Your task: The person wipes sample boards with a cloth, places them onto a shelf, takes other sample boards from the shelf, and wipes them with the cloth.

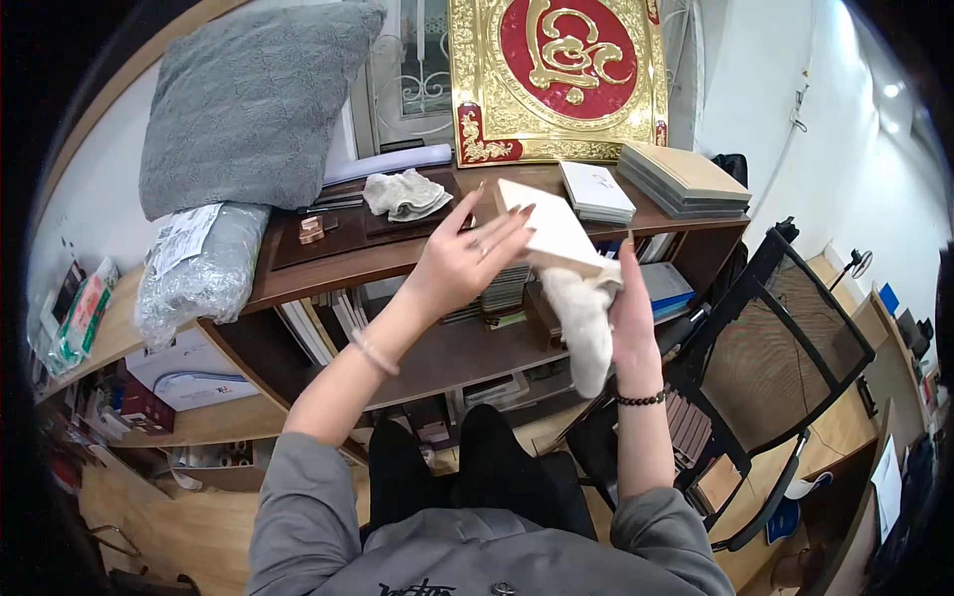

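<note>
A thick white box-shaped block (556, 230) with pale sides is held up tilted over the front of the dark brown shelf top (373, 260). My left hand (465, 253) grips its left side, the fingers lying over the white face and the thumb at the far edge. At the block's near right corner, my right hand (633, 313) holds a whitish cloth (579, 323) against it. Most of the cloth hangs down below the block. Part of my right hand's fingers is hidden behind the block and cloth.
A second crumpled cloth (405, 195) lies on the shelf top. Behind stand a gold and red plaque (556, 149), stacked white boxes (596, 189) and grey-beige boards (686, 174). A grey cushion (253, 104) and wrapped parcel (204, 268) are left; a black mesh chair (775, 343) stands right.
</note>
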Motion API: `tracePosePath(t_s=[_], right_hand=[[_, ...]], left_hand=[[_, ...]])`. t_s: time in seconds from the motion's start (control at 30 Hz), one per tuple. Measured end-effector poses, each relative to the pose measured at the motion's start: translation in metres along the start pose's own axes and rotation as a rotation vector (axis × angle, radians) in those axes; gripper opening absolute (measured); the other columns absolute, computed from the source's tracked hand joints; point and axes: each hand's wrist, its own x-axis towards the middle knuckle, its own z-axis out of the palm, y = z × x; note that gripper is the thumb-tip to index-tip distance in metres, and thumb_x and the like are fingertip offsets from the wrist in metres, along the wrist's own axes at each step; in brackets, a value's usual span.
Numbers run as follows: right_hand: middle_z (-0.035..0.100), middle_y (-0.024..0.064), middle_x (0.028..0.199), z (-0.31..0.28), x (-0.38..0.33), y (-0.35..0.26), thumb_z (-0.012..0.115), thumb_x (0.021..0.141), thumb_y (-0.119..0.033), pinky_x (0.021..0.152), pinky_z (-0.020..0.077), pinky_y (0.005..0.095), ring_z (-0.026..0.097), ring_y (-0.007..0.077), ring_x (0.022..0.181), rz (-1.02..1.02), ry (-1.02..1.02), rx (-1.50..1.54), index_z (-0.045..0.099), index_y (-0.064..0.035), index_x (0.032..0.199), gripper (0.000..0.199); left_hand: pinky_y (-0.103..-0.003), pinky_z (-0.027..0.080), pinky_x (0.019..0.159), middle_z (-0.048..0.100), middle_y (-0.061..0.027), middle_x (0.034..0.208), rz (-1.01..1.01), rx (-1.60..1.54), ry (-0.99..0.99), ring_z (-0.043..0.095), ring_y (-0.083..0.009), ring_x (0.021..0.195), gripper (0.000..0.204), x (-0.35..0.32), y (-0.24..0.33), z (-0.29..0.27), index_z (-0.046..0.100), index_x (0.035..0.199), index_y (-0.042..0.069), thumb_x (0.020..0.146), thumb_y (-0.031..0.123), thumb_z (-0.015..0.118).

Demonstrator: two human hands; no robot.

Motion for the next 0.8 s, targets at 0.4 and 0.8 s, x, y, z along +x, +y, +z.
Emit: tracePosePath(t_s=[0.4, 0.8], right_hand=[[0.057, 0.0082, 0.113, 0.057, -0.006, 0.083, 0.057, 0.087, -0.016, 0.080, 0.0481, 0.0264, 0.058, 0.0141, 0.096, 0.103, -0.092, -0.171, 0.044, 0.0014, 0.128, 0.047], [0.061, 0.0097, 0.108, 0.080, -0.026, 0.115, 0.066, 0.081, -0.015, 0.083, 0.0479, 0.0282, 0.058, 0.0145, 0.097, 0.385, -0.598, -0.711, 0.050, 0.0032, 0.121, 0.046]], left_hand=[[-0.054, 0.027, 0.106, 0.037, -0.0174, 0.140, -0.622, -0.206, 0.084, 0.038, -0.0340, 0.128, 0.091, -0.061, 0.041, -0.117, 0.031, 0.140, 0.009, 0.069, 0.052, 0.068], [-0.055, 0.017, 0.108, 0.025, -0.0165, 0.146, -1.139, -1.955, 0.927, 0.022, -0.0412, 0.133, 0.100, -0.128, 0.082, -0.133, 0.018, 0.144, 0.011, 0.074, 0.080, 0.033]])
